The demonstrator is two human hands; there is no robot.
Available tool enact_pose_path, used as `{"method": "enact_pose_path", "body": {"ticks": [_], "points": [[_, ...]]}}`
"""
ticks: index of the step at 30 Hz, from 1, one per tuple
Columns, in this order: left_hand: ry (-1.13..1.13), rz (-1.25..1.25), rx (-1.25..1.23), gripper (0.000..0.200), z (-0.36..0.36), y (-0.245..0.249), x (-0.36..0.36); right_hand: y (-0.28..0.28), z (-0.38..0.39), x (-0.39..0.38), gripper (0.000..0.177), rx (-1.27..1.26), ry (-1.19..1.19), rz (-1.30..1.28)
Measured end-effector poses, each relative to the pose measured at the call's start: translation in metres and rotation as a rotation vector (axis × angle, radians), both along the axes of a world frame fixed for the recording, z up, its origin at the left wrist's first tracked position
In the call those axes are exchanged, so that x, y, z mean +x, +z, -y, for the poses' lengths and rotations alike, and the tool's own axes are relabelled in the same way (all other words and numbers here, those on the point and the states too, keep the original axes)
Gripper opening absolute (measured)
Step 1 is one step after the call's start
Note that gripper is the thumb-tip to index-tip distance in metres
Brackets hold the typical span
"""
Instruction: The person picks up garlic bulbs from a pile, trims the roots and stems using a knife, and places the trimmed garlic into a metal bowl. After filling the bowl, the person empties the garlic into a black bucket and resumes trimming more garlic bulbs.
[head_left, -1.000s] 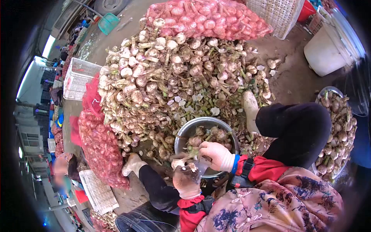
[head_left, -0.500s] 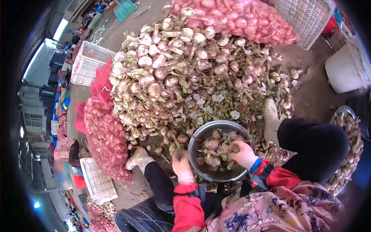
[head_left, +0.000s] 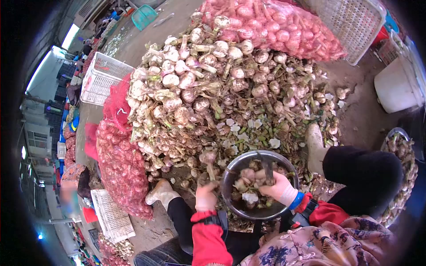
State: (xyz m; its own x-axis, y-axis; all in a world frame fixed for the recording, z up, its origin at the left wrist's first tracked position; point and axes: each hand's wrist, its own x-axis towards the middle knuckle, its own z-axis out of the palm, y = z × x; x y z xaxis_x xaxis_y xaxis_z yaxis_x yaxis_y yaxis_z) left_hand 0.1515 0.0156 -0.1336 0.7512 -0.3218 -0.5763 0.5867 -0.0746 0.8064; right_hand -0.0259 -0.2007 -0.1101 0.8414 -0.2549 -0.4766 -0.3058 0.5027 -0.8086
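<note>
My left hand (head_left: 206, 196) is closed round the stem of a garlic bulb (head_left: 207, 157), whose head points away from me towards the heap. Over a round metal bowl (head_left: 227, 201), my right hand (head_left: 279, 188) grips a dark, narrow object (head_left: 267, 170) that stands up from the fingers; I cannot tell what kind it is. Trimmed garlic heads (head_left: 248, 181) lie in the bowl, close under the right fingertips. Beyond both hands rises a large heap of garlic (head_left: 195, 93) with long stems and dry leaves. Cut stems and pale skins (head_left: 255, 133) litter its near side.
Red mesh sacks of garlic stand left (head_left: 122, 164) and at the back (head_left: 284, 31). White plastic crates are at left (head_left: 105, 80), lower left (head_left: 113, 215) and back right (head_left: 350, 24). A white bucket (head_left: 397, 84) and another full bowl (head_left: 399, 168) are on the right.
The right hand has turned, and the dark narrow object now shows upright in it. A garlic bulb now shows above the left hand. The whole view has shifted slightly.
</note>
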Motion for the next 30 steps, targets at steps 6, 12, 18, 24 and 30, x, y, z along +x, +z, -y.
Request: {"method": "enact_pose_path", "body": {"ticks": [6,12,18,24,30], "points": [[-0.235,-0.025,-0.170,0.082,0.040,0.094,-0.121,0.037,0.008,-0.008,0.049,-0.140,0.092,0.415],[-0.424,0.090,-0.149,0.075,0.035,0.088,-0.150,0.056,0.008,-0.039,0.043,-0.433,0.229,0.631],[-0.339,0.329,-0.113,0.067,0.032,0.085,-0.164,0.074,0.016,-0.066,0.029,-0.924,0.411,0.254],[-0.162,0.250,-0.121,0.069,0.040,0.091,-0.170,0.071,0.006,-0.066,0.034,-1.074,0.638,0.210],[-0.238,0.382,0.013,0.070,0.036,0.085,-0.175,0.055,0.001,-0.061,0.034,-1.157,0.756,0.166]]}}
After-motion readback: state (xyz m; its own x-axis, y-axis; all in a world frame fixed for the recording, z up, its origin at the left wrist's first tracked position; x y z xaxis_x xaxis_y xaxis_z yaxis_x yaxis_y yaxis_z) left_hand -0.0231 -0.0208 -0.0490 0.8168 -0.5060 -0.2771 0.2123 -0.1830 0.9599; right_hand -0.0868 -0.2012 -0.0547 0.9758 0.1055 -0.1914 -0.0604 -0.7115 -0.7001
